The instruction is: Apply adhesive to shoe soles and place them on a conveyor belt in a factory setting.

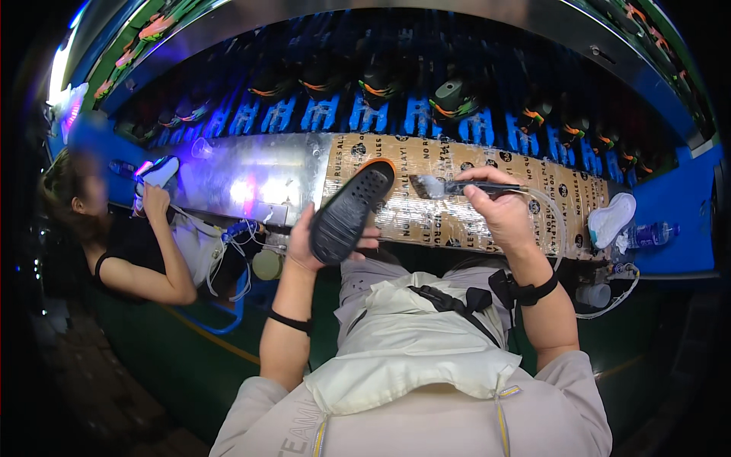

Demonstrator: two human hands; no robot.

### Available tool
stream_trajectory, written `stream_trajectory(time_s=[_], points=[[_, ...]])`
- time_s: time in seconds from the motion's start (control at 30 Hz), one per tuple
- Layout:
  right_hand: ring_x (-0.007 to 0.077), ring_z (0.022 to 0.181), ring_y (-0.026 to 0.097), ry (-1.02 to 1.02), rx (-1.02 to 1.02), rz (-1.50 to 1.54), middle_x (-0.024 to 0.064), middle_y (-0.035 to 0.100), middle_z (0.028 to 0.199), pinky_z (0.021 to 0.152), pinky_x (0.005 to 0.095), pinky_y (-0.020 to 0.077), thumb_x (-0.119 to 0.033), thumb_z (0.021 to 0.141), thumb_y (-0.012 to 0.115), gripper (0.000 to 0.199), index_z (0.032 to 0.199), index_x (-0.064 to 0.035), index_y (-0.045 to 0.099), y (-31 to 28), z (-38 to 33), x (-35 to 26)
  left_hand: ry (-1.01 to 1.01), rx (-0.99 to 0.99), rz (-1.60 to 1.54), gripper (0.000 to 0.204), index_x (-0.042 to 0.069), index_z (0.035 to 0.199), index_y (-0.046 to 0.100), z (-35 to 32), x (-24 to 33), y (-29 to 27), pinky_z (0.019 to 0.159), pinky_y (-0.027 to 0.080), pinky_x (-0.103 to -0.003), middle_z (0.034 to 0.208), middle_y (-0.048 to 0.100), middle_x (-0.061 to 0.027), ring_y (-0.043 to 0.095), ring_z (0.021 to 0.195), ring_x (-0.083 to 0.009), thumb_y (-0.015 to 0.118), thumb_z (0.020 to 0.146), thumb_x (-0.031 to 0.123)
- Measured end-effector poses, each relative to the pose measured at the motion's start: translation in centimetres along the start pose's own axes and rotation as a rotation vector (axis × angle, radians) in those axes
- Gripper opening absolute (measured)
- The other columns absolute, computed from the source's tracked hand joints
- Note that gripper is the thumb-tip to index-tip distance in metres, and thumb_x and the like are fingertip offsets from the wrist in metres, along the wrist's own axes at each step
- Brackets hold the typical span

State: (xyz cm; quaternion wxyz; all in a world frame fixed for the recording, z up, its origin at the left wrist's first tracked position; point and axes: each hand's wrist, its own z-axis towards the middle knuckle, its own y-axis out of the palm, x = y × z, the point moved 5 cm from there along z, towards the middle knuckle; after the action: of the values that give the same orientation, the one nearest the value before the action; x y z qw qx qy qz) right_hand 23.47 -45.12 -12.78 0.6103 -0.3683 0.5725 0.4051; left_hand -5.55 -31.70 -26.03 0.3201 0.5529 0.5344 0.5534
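My left hand (303, 242) holds a black shoe sole (343, 219) from below, tilted, with its far end up and to the right. Small holes dot the sole's far half, and an orange edge shows along its far end. My right hand (496, 207) grips a brush (468, 186) by its dark handle, to the right of the sole. The brush's bristles (428, 186) point left toward the sole, apart from it. Whitish matter coats part of them. From the handle a clear tube (554, 209) curves down on the right.
Printed cardboard (457, 225) covers the bench beside bare metal (255, 171). Behind, dark shoes (378, 84) sit on blue supports (368, 114). At right are a white sole-shaped piece (611, 219) and a bottle (653, 234). At left, a co-worker (129, 259) holds a white shoe (160, 172).
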Motion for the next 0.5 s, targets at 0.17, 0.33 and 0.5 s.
stream_trajectory(time_s=[0.17,0.33,0.5], points=[[0.0068,0.076,0.058,0.067,0.020,-0.049,0.0003,0.069,0.087,0.069,0.0241,0.0475,-0.010,0.090,0.073,0.017,0.104,-0.0011,0.075,2.9,0.7,1.6,0.126,0.030,-0.144,0.088,-0.002,0.155,0.038,2.2,-4.2,0.7,0.098,0.054,-0.065,0.142,0.052,-0.0361,0.056,0.129,-0.0523,0.023,0.102,0.067],[0.0080,0.075,0.063,0.065,0.116,-0.196,0.0051,0.072,0.083,0.068,0.0263,0.0508,-0.014,0.086,0.074,0.021,0.102,-0.0006,0.074,4.9,2.6,-0.2,0.226,0.066,-0.141,0.069,-0.001,0.149,0.047,5.4,-5.8,5.3,0.111,0.041,-0.069,0.143,0.053,-0.0334,0.053,0.132,-0.0515,0.039,0.095,0.041],[0.0230,0.075,0.071,-0.312,0.249,-0.242,0.0151,0.073,0.086,0.071,0.0336,0.0546,-0.014,0.086,0.073,0.020,0.102,-0.0009,0.073,6.5,3.2,-1.5,0.343,0.034,-0.148,0.071,0.003,0.148,0.048,7.0,-6.9,8.1,0.109,0.050,-0.052,0.138,0.061,-0.0216,0.062,0.126,-0.0365,0.022,0.108,0.055]])
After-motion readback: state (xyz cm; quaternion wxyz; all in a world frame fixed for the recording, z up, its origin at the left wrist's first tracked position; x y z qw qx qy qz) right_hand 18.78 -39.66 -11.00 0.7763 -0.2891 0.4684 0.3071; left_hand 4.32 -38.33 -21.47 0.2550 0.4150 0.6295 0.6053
